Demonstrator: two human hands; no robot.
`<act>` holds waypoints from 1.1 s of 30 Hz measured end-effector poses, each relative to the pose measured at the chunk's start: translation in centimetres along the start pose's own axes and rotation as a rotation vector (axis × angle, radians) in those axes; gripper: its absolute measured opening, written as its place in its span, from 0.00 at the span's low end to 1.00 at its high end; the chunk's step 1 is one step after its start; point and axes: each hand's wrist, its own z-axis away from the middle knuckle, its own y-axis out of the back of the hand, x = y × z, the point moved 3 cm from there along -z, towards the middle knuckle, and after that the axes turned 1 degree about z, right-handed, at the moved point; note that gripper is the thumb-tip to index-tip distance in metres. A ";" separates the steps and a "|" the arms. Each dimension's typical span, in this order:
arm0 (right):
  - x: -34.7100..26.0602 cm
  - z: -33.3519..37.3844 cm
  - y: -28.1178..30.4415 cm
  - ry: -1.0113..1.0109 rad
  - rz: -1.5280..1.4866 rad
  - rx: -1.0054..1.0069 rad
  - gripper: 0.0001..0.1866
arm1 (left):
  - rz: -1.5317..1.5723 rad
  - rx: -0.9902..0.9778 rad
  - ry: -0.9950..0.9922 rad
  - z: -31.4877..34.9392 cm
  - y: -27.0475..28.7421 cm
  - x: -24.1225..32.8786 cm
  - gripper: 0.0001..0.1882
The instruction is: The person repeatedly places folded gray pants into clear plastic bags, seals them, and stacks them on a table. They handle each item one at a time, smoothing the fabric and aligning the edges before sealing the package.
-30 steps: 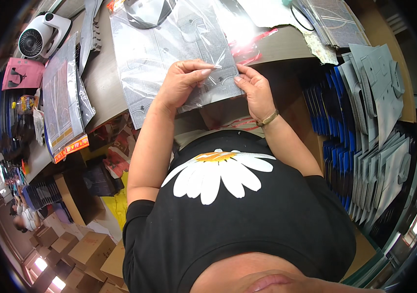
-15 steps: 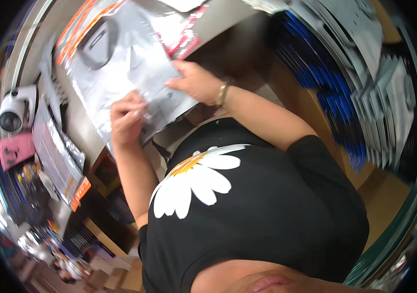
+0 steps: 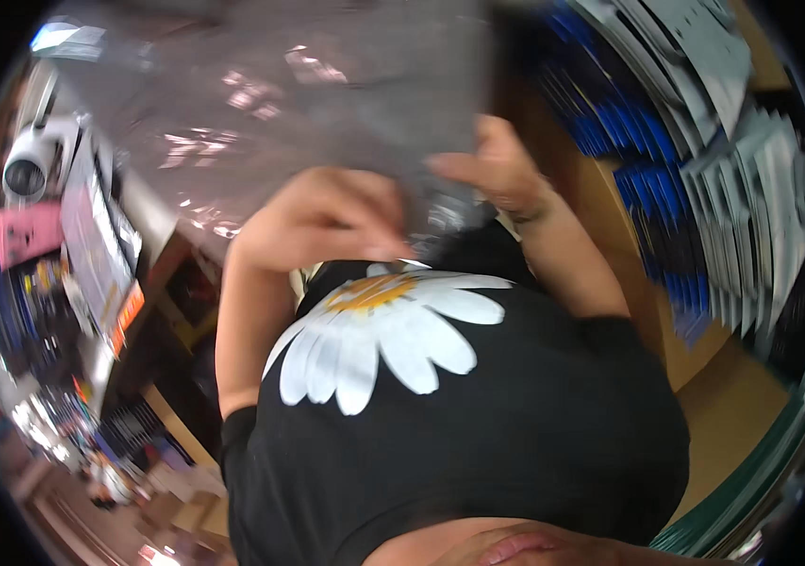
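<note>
The black shirt (image 3: 487, 406) with its big white-and-orange daisy print fills most of my feed, worn by the person whose head camera I am watching. Next in size is the glossy grey plastic bag (image 3: 327, 85), smeared by blur, spread across the upper middle of my view with its lower end just before the chest, hiding much of what lies behind it. On the right I see stacks of grey pieces (image 3: 751, 208) and, just beside them, a fanned row of blue pieces (image 3: 652, 212). A strip of the table (image 3: 151, 206) shows left of the bag, and along it lies a clear-wrapped packet (image 3: 94, 236) with an orange end. The left hand (image 3: 331, 217) is curled in front of the bag's lower part; I cannot tell whether its fingers grip anything. The right hand (image 3: 501, 170) grasps the bag's right edge, thumb across the near face. Smaller still, at far left, are a white fan (image 3: 34, 170) and, just below it, a pink piece (image 3: 31, 234).
</note>
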 end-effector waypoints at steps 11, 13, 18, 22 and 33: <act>-5.2 15.1 0.9 0.163 0.203 0.849 0.20 | 0.400 -0.176 0.043 -2.4 -7.5 -4.7 0.15; -6.5 16.9 -0.7 0.126 0.198 0.831 0.20 | 0.485 -0.173 0.001 -1.4 -8.2 -5.0 0.19; -7.7 18.7 -5.7 0.057 0.230 0.740 0.18 | 0.530 -0.051 -0.143 2.0 -9.3 -5.2 0.24; -5.9 17.9 -8.6 -0.038 0.189 0.707 0.18 | 0.512 0.212 -0.112 6.3 -9.5 -5.2 0.25; 7.8 5.5 -6.7 -0.542 0.114 0.345 0.19 | -0.389 1.256 0.166 15.7 -5.7 -14.3 0.24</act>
